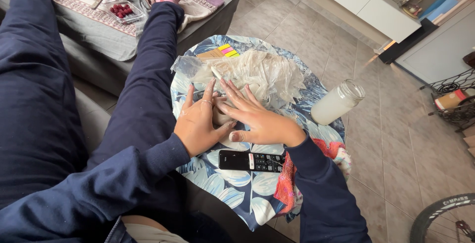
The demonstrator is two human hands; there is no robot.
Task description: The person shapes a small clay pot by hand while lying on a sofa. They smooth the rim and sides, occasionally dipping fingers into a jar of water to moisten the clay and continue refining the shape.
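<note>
Both hands, left hand (198, 124) and right hand (260, 122), press open-palmed on a grey clay lump (220, 116); crumpled plastic wrap (257, 72) at twelve o'clock; shaping looks barely begun.

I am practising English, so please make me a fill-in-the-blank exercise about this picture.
1. Both hands, the left hand and the right hand, press on a grey ____ of clay.
2. The black remote control lies on the ____-patterned cloth.
3. The glass jar holds a ____ liquid.

Missing words: lump; leaf; white
</note>
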